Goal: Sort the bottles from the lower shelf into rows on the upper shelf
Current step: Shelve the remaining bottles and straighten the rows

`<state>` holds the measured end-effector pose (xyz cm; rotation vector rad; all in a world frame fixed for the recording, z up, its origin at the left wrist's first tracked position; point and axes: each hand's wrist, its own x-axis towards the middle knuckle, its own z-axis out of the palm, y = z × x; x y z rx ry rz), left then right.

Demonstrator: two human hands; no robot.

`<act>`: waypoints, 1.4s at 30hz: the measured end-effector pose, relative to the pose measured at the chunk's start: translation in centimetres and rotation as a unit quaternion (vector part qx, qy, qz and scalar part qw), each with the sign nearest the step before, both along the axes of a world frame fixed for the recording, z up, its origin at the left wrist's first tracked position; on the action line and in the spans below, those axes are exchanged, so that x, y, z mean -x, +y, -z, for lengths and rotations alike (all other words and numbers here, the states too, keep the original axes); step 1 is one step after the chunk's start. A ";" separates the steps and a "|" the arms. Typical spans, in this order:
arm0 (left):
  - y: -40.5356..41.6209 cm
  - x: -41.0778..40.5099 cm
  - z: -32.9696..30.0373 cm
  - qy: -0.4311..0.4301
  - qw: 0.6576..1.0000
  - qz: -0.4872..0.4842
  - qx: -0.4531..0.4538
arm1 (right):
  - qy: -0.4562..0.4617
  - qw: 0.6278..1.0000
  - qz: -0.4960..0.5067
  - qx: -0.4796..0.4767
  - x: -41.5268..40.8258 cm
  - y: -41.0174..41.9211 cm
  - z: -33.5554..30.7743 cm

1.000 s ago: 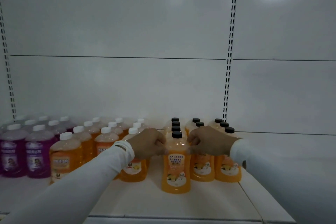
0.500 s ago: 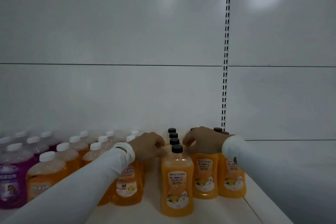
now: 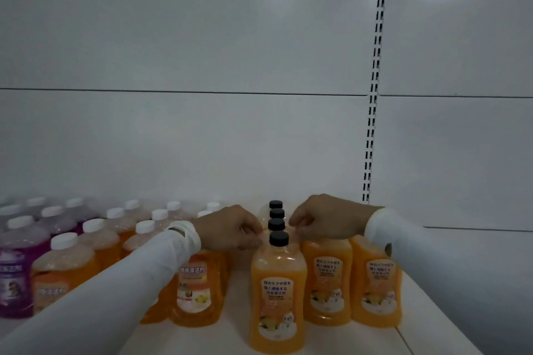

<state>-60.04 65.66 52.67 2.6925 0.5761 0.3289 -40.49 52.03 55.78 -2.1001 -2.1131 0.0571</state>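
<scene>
left hand [image 3: 230,229] and right hand [image 3: 326,220], fingers curled, pinch the shoulders of the front black-capped orange bottle [image 3: 277,294] on the shelf [image 3: 415,323], apparently steadying it to square its row.

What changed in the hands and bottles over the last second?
Little changed. Both hands, the left hand and the right hand, stayed at the shoulders of the front black-capped bottle, fingers curled against it. The view tilted and closed in, so the bottles look bigger. The rows of white-capped bottles kept their places.
</scene>
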 end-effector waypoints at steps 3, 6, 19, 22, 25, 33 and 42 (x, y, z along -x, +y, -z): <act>0.3 0.0 -0.6 -0.012 1.000 -0.010 -0.001 | 0.035 0.997 0.024 -0.061 -0.9 -0.4 -1.1; 0.2 -0.4 -2.0 -0.055 0.996 -0.019 -0.063 | 0.032 0.993 0.038 -0.111 -1.6 -0.7 -1.7; -4.5 -6.1 -4.2 0.016 0.993 0.062 -0.101 | 0.018 0.989 0.137 -0.045 -3.8 -5.9 -1.8; -5.2 -7.3 -3.7 0.086 0.990 0.044 -0.103 | 0.001 0.989 0.144 -0.010 -3.9 -6.5 -0.6; -6.0 -8.0 -3.5 0.112 0.989 0.018 -0.099 | -0.024 0.990 0.137 0.019 -3.7 -6.5 0.4; -6.5 -9.3 -3.6 0.129 0.988 -0.030 -0.078 | -0.046 0.997 0.060 0.031 -5.6 -5.2 1.3; -6.7 -8.5 -3.3 0.084 0.995 -0.050 -0.032 | -0.046 0.998 -0.004 0.031 -6.8 -5.3 0.5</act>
